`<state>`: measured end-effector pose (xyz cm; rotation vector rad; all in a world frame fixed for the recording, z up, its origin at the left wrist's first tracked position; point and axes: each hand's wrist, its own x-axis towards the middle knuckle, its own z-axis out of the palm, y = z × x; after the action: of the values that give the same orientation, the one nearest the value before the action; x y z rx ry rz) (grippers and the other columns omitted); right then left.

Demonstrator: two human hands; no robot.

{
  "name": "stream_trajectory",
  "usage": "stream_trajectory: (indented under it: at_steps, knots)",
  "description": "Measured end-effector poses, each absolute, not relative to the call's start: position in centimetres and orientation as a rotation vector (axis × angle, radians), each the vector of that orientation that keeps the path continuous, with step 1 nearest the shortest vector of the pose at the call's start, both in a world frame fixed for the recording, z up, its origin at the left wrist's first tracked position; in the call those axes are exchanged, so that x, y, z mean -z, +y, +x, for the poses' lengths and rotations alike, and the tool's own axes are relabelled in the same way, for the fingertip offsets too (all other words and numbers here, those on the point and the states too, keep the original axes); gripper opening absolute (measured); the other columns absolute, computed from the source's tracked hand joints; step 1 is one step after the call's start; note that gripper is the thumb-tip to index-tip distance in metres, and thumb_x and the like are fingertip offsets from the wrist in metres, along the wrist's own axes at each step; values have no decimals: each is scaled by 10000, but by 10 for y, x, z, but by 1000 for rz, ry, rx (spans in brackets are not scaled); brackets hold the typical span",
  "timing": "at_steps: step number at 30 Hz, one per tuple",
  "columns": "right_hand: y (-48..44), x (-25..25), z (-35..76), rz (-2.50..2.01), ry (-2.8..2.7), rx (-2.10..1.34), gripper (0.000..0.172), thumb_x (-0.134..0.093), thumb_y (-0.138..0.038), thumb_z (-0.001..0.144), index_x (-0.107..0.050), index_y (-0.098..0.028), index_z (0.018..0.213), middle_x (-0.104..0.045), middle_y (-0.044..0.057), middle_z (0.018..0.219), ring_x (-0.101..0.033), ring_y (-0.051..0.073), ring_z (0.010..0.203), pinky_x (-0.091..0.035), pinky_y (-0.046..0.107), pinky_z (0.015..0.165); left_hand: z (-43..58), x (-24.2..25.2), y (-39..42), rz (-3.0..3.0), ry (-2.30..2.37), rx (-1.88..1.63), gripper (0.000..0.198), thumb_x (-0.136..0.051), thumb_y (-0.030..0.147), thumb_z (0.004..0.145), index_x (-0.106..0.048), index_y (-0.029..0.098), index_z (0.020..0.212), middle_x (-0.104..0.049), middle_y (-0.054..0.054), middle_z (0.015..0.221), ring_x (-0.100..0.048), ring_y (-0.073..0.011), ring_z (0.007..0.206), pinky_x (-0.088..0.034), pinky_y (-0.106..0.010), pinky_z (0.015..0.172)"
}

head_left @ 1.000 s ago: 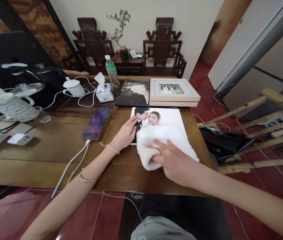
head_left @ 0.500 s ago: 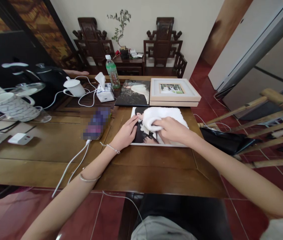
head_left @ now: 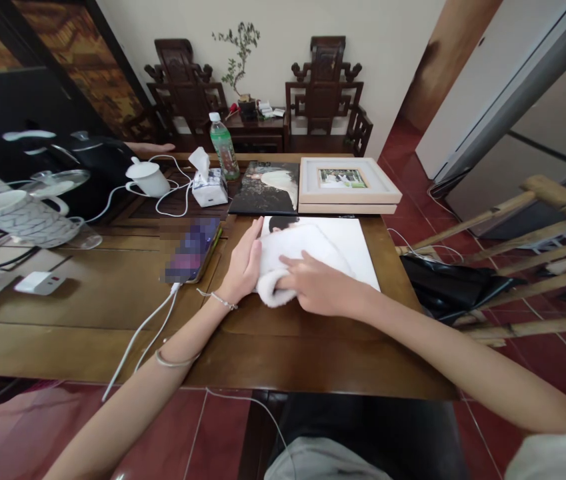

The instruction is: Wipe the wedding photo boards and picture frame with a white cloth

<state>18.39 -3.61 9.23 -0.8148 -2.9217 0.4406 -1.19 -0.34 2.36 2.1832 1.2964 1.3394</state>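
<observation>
On the wooden table (head_left: 313,353) we saw the photo panel (head_left: 364,250) lying flat near the right end. The white cloth (head_left: 313,243) covered much of it. Our right hand (head_left: 320,283) gripped this cloth, some fingers tucked into its fold; our left hand (head_left: 241,267), fingers straight and uncurled, lay along the panel's left edge.

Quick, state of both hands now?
Left hand: open, at the left edge of the photo panel.
Right hand: closed, holding the white cloth.
</observation>
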Motion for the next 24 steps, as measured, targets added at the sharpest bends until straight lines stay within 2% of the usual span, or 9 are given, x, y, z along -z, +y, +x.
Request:
stream_trajectory:
  at_steps: [3,7,9,12,14,20,24]
  knots:
    - [-62,-97,198,-804,-2936,-508,534,-420,61,709,-673,-179,1113,-697,134,1122,-502,283,1281,-359,543,1042,-11,-22,-2,2221,1306,-1304,519,-236,410,1019,-419,151,1430,-438,-125,1484,-362,-216,1404,-281,-441,1176]
    - [-80,-103,224,-919,-2910,-569,568,-408,62,658,-689,-182,1086,-672,134,1203,-492,272,1299,-396,473,1031,-8,-18,1,2322,1308,-1155,516,-365,367,985,-430,85,1412,-438,-168,1474,-356,-238,1406,-311,-429,1166]
    - [-77,-106,238,-1011,-2872,-563,582,-405,61,631,-699,-196,1062,-687,111,1182,-547,261,1237,-436,410,985,-7,-17,1,2378,1298,-1051,506,-396,333,970,-443,69,1399,-435,-174,1474,-349,-245,1409,-308,-432,1169]
    - [-61,-106,256,-1209,-2796,-488,586,-407,45,629,-702,-216,1063,-730,73,1030,-648,242,1019,-486,340,846,-6,-15,1,2422,1289,-940,486,-392,296,964,-449,87,1398,-437,-161,1475,-355,-243,1406,-308,-448,1171]
    - [-44,-103,264,-1309,-2721,-441,570,-413,26,639,-704,-212,1067,-736,64,984,-661,227,910,-485,308,778,-5,-15,0,2429,1278,-914,463,-386,289,963,-485,95,1371,-464,-158,1456,-381,-245,1392,-319,-456,1166]
    - [10,-98,241,-1279,-2540,-438,475,-452,-41,710,-699,-197,1084,-730,66,1074,-641,218,928,-445,283,789,-4,-17,1,2419,1235,-932,433,-392,289,959,-544,102,1318,-495,-163,1429,-429,-266,1360,-334,-479,1156]
    - [36,-107,198,-1266,-2506,-590,438,-467,-62,714,-698,-187,1064,-732,59,1003,-633,188,832,-422,246,673,-5,-16,1,2429,1252,-929,424,-399,292,958,-552,110,1309,-509,-158,1418,-447,-271,1347,-351,-488,1144]
